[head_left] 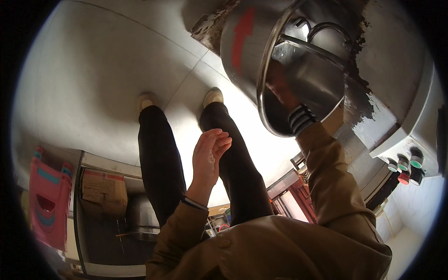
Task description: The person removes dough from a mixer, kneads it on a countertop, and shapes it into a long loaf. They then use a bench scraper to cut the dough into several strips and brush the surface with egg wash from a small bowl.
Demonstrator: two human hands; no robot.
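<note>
A large steel mixer bowl (322, 88) with a thick rolled rim lies tilted at the upper right, a red arrow on its outer wall. Inside it curves a metal mixing arm (329, 29). My right hand (282, 86) reaches over the rim into the bowl; it is dark and blurred there, and its fingers cannot be made out. My left hand (208, 156) hovers in front of my legs, palm partly turned up, fingers loosely bent with nothing between them. White, powdery residue sticks to its palm.
The worn mixer body (392, 70), its paint peeling, carries several round push buttons (404, 165). At lower left are a pink plastic stool (49, 200), a cardboard box (103, 191) and a metal pot (143, 215) on a shelf. Pale tiled floor (102, 65) lies around my shoes.
</note>
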